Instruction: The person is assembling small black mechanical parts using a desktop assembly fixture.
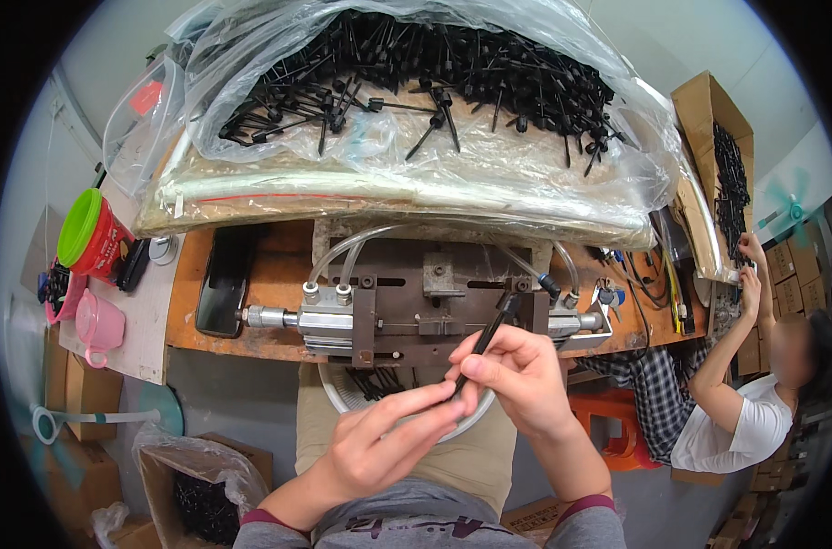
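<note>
Black rod (489, 337) pinched in our right hand (530, 380), left hand (370, 448) grip unclear, we guess rods (375, 382) in the bowl (332, 392) done, the heap (544, 73) left.

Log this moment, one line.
right hand: pinching black rod | left hand: at rod's lower end | metal fixture: beyond hands | white bowl: beneath, black pieces inside

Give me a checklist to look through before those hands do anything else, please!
1. Right hand pinching the black piece: ok, between thumb and fingers.
2. Left hand gripping it too: cannot tell; fingertips are at its lower end.
3. Fingers clear of the metal fixture: cannot tell; this one view hides the gap.
4. White bowl below the hands: ok, with dark pieces inside.
5. Co-worker's hands away from the fixture: ok, over at the far right.
</note>
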`<action>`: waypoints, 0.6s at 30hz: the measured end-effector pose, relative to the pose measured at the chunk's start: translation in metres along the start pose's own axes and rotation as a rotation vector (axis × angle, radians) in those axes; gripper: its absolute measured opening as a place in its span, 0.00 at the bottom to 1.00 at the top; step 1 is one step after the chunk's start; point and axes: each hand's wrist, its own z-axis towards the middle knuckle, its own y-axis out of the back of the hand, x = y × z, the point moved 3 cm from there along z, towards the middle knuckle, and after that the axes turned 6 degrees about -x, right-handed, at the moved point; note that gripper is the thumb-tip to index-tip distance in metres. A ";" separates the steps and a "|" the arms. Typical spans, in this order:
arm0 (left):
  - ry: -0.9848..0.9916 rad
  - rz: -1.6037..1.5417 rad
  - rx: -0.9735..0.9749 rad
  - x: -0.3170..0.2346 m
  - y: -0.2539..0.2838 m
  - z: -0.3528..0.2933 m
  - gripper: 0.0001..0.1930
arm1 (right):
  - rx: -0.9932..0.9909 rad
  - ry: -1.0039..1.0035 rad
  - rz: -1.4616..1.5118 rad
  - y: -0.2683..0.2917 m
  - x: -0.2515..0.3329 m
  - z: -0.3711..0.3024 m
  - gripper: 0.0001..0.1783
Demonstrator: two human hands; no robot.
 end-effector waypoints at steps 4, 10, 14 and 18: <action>0.031 -0.004 0.063 0.002 0.001 -0.005 0.16 | -0.131 0.018 -0.071 0.011 -0.009 -0.008 0.14; 0.128 0.094 0.101 0.015 -0.015 -0.015 0.14 | -0.351 0.416 -0.171 0.028 -0.006 -0.021 0.16; -0.002 0.346 0.214 0.031 -0.035 -0.019 0.11 | -0.251 0.488 -0.231 0.025 0.000 -0.030 0.32; -0.018 0.495 0.192 0.033 -0.043 -0.013 0.12 | -0.218 0.493 -0.206 0.020 0.004 -0.038 0.53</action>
